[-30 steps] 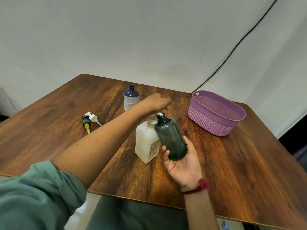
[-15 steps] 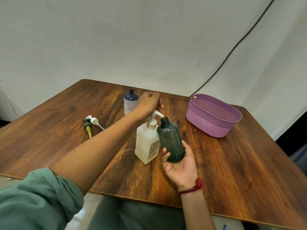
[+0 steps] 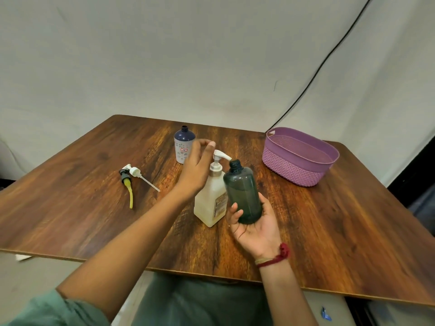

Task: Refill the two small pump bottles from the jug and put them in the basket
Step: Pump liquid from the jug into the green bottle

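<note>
A white jug point(image 3: 210, 203) with a white pump head point(image 3: 221, 156) stands mid-table. My right hand point(image 3: 255, 225) grips a dark green open-necked bottle point(image 3: 242, 194), tilted with its mouth just below the pump's spout. My left hand point(image 3: 196, 168) hovers beside the pump head with fingers straight, clear of it. A small dark blue bottle point(image 3: 184, 144) with a patterned label stands uncapped behind my left hand. An empty purple basket point(image 3: 300, 158) sits at the right rear of the table.
Two removed pump tops point(image 3: 129, 177), one white with a straw and one black with a yellow tube, lie on the wooden table point(image 3: 70, 208) at the left. A black cable point(image 3: 317, 69) runs down the cloth backdrop behind the basket.
My left hand has lifted off the pump head and its fingers have straightened. The pump head has risen. The green bottle stays by the spout in my right hand.
</note>
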